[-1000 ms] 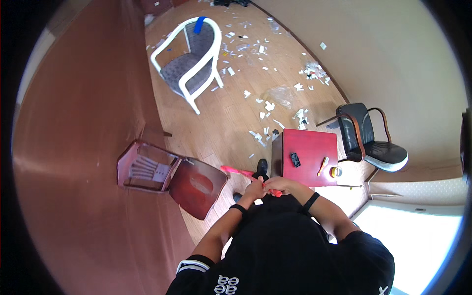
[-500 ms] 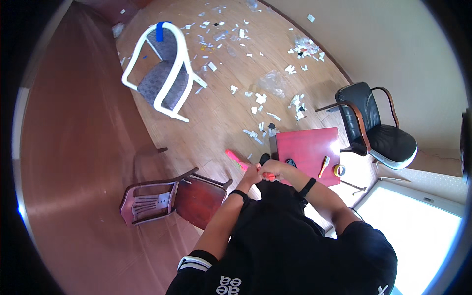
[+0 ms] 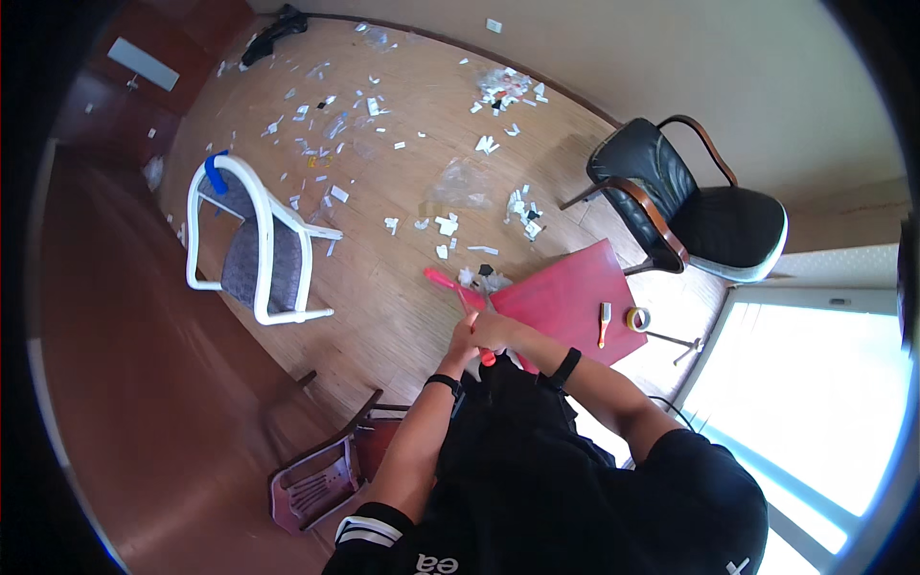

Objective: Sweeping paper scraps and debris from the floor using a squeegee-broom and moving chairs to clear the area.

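Both hands are working close together, in front of the body, at the near left part of the red table point(image 3: 573, 292). The left hand point(image 3: 462, 343) is clamping its fingers round a pink tool point(image 3: 450, 282); no gap is showing between palm and handle. The right hand point(image 3: 495, 332) is pressing against the left, its fingers curling round the same tool; fingertips are partly hiding, so their exact placing cannot be told. The tool is slanting: its long pink end is pointing forward and left, reaching past the table's far left corner over the floor point(image 3: 369, 254); its short orange-red end is poking out below the hands, toward the body. Dark bands are circling both wrists.

On the table, a flat brush point(image 3: 605, 326) is lying near the right edge, bristles toward the far edge. A tape roll point(image 3: 638, 319) is resting at the right edge, close to the near right corner, just beside the brush.

Beyond the table's right edge a black armchair point(image 3: 733, 230) is standing. White scraps point(image 3: 447, 225) and a clear plastic sheet point(image 3: 460, 182) are littering the floor. A white chair point(image 3: 259, 264) is standing well left, blue cloth point(image 3: 216, 174) hanging over its back.
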Tool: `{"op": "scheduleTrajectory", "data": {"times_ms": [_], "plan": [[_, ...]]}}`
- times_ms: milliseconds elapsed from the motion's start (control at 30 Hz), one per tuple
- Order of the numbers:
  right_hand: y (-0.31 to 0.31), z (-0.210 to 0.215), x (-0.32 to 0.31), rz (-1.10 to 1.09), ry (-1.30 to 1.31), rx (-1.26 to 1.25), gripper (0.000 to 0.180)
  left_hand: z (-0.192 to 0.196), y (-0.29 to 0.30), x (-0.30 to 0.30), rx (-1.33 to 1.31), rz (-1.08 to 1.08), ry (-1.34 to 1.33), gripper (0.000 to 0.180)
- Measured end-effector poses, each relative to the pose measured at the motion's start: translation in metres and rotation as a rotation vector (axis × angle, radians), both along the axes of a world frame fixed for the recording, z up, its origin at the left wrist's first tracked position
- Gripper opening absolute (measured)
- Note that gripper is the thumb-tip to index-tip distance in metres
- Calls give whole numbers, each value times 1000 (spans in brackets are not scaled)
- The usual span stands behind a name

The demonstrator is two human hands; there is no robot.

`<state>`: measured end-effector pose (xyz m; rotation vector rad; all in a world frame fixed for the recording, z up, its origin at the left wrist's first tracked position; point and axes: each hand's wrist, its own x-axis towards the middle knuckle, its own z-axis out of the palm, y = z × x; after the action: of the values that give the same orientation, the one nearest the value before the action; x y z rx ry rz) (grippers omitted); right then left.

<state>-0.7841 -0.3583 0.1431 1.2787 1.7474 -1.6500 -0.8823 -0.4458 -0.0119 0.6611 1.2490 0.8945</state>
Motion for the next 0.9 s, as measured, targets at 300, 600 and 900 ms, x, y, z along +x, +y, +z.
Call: {"op": "scheduleTrajectory", "data": {"times_ms": [300, 600, 900], "plan": [[-16, 22, 1, 104, 90, 265, 46, 53, 29, -15, 340, 15, 558, 12], [-2, 41, -9, -377, 192, -142, 62, 87, 49, -60, 410, -169, 421, 8], [45, -75, -54, -759, 48, -224, 54, 84, 94, -118, 285, -358, 222, 8]]}}
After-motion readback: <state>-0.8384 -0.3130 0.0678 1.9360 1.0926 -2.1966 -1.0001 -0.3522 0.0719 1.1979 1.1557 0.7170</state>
